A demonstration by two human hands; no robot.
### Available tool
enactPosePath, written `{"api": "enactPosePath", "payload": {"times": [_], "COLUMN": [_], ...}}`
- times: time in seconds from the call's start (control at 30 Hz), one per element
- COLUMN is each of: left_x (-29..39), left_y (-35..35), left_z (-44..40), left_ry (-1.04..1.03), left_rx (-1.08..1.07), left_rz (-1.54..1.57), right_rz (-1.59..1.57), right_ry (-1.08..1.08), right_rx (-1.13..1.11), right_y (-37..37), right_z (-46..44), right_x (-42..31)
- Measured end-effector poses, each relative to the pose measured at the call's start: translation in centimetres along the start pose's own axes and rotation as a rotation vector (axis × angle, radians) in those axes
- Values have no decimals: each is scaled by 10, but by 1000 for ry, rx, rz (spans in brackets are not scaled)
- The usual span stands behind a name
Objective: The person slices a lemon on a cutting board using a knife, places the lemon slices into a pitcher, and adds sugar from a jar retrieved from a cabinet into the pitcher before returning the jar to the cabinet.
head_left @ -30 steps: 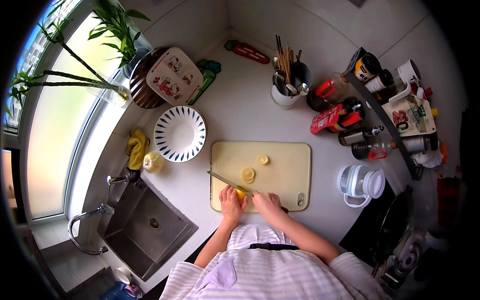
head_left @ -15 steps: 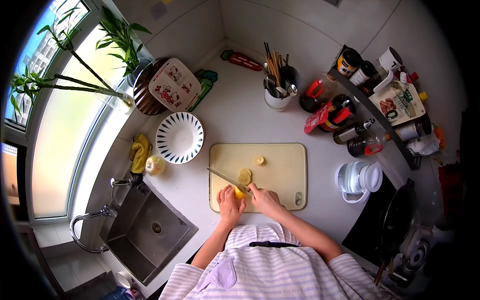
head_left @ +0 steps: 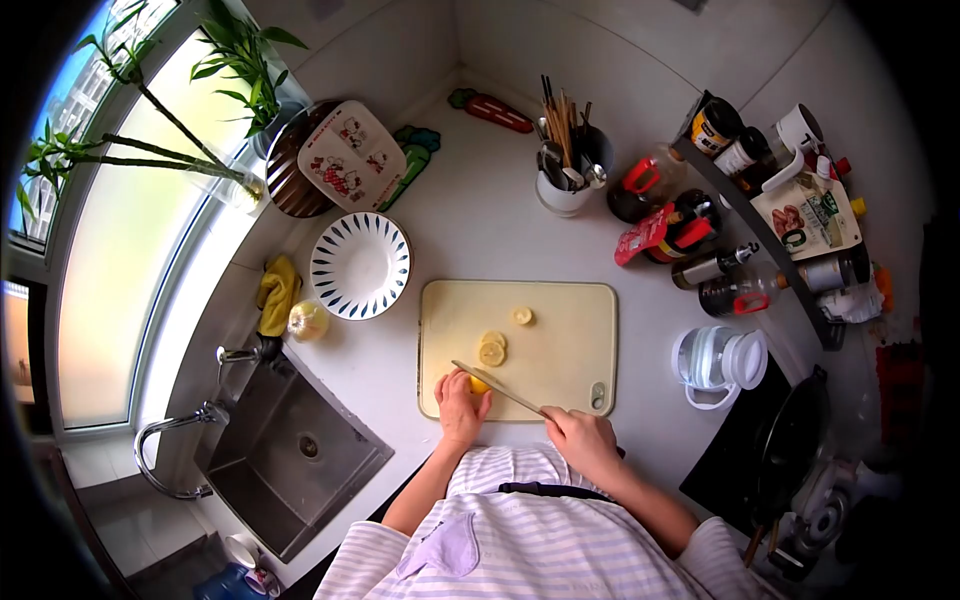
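My left hand [head_left: 461, 408] is closed around a piece of lemon [head_left: 479, 383] near the lower left of the cream cutting board [head_left: 555, 345]. My right hand [head_left: 583, 440] grips a kitchen knife [head_left: 505, 388] by its handle, just beyond the board's front edge. The blade slants up to the left, its front part at the lemon beside my left fingers; whether it cuts into the fruit I cannot tell. A few lemon slices [head_left: 492, 350] overlap ahead of the blade, and a smaller end piece [head_left: 522, 316] lies farther back.
A white plate with blue marks [head_left: 360, 265] stands behind left, near a wrapped round item [head_left: 308, 321]. The steel sink [head_left: 300, 460] is at left. On the right are a glass pitcher [head_left: 718, 365], sauce bottles [head_left: 690, 225], a rack [head_left: 760, 235] and a wok [head_left: 795, 430]. A utensil holder [head_left: 563, 195] stands behind.
My right hand has drawn back to the right with the knife, so more of the blade shows and its tip sits farther right and lower. My left hand stays on the lemon.
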State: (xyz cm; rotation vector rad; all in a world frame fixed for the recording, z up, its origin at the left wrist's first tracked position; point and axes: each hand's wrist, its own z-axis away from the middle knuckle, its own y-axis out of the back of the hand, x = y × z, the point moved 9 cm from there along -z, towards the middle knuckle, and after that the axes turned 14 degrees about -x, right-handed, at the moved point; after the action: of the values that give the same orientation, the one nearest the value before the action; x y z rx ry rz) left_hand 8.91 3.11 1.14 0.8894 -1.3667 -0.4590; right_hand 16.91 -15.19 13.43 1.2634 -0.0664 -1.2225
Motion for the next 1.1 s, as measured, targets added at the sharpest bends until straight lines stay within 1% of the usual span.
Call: {"api": "enactPosePath", "payload": {"times": [0.07, 0.23, 0.33, 0.63, 0.73, 1.1], "left_x": [-3, -6, -9, -10, -10, -9], "left_y": [-6, -8, -11, -14, -14, -14], "left_z": [2, 5, 6, 6, 6, 5], "left_ry": [-3, -46, -36, -71, -48, -65], "left_rx": [-33, -16, -48, -20, -36, -14], "left_rz": [2, -6, 2, -37, -44, -43], "right_rz": [16, 100, 104, 105, 103, 88], "right_ry": [-26, -13, -16, -37, -35, -27], "right_rx": [-10, -9, -32, -62, -71, -68], "right_y": [1, -6, -8, -7, -8, -7], "right_z": [7, 2, -1, -3, -4, -2], "right_x": [0, -10, -11, -6, -5, -7]}}
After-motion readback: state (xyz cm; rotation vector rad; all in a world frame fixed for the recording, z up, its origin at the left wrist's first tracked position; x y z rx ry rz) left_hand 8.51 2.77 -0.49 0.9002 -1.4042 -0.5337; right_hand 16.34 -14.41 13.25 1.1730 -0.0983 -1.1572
